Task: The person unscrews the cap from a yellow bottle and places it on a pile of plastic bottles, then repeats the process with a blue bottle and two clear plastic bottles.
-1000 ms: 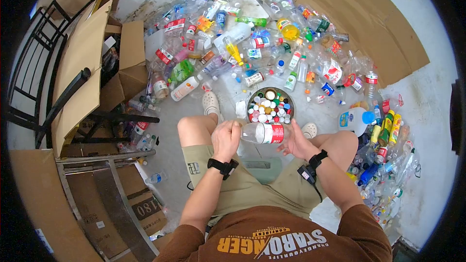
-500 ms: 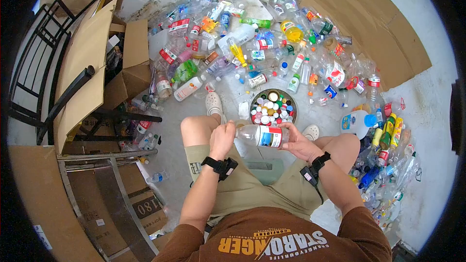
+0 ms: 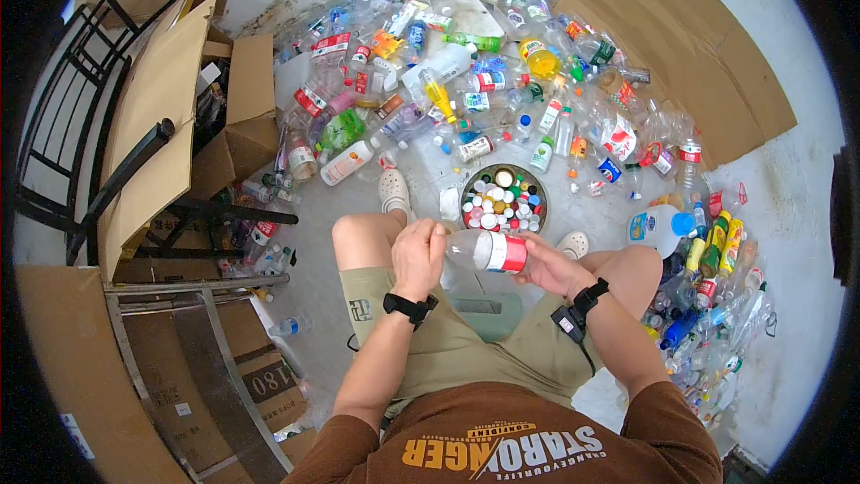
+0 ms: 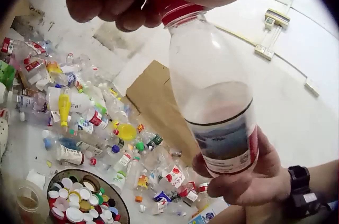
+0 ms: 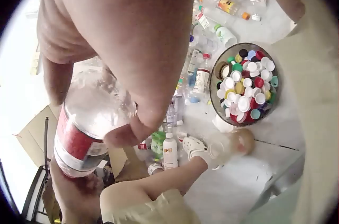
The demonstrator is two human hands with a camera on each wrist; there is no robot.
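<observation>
A clear plastic bottle (image 3: 488,251) with a red and white label lies sideways between my two hands in the head view. My left hand (image 3: 418,255) grips its neck end, with curled fingers around the red cap (image 4: 177,9) in the left wrist view. The label's mountain picture (image 4: 225,136) faces that camera. My right hand (image 3: 551,266) holds the bottle near its base, thumb and fingers round the side. From the right wrist view, the bottle's bottom (image 5: 92,102) shows between thumb and fingers, while the left hand is partly hidden behind the bottle.
Just beyond the hands stands a round bowl (image 3: 467,213) full of loose caps. A large heap of plastic bottles (image 3: 430,90) spreads ahead and down the right side. Cardboard boxes (image 3: 246,108) and a black metal frame (image 3: 107,197) stand left. A white jug (image 3: 658,229) sits right.
The bottle has turned about its length, so a different side of the label shows. My left hand has twisted at the cap; my right hand keeps hold of the base end.
</observation>
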